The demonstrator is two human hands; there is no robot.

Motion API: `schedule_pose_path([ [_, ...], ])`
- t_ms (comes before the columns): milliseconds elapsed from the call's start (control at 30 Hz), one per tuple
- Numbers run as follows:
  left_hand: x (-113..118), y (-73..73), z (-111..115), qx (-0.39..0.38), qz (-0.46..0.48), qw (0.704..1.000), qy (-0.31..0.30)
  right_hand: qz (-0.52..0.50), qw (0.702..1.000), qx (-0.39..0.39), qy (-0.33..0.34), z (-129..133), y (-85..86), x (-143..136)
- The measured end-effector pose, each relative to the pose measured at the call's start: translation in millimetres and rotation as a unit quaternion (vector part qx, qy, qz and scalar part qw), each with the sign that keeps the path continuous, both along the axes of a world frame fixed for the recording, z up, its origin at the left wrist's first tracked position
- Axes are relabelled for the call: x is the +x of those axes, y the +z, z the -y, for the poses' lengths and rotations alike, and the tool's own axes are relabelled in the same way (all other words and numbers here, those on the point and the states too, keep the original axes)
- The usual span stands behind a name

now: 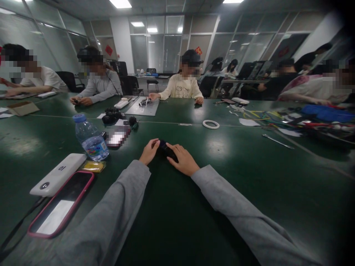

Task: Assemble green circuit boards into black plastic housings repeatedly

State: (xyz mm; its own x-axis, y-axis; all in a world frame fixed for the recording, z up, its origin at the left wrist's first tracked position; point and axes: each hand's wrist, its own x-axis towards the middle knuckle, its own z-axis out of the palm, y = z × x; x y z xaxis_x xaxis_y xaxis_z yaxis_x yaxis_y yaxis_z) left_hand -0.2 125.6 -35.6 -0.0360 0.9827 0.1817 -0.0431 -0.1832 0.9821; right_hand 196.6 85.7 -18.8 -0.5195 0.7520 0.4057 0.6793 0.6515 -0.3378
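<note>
Both of my hands meet over the middle of the dark green table (177, 207), around a small black object (165, 149) whose kind I cannot make out. My left hand (149, 151) grips its left end, thumb and fingers close together. From the other side my right hand (183, 159) lies along it, fingers over the top and thumb against the near edge. Parts of the object are hidden under the fingers. Grey sleeves cover both forearms, which reach in from the lower corners.
Left of me are a water bottle (91, 138), a yellow packet (94, 166), a white power bank (59, 175) and a pink-cased phone (62, 203). Ahead lies a white tape ring (210, 124). A wrench (277, 142) and tangled cables (313, 118) are rightward. Several people sit around the table.
</note>
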Motion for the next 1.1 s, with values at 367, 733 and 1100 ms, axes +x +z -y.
schedule_pose_path([
  [367,1.4,0.1,1.3,0.000,-0.036,0.999,-0.035,-0.180,0.965,-0.187,0.026,-17.7,-4.7,16.2],
  [733,-2.8,6.8,2.7,-0.021,-0.047,0.994,-0.098,-0.193,0.958,-0.211,0.031,-15.1,0.7,17.3],
  [1100,-13.5,12.7,7.1,-0.076,0.089,0.986,-0.122,-0.157,0.973,-0.163,0.042,-14.0,-2.0,17.0],
])
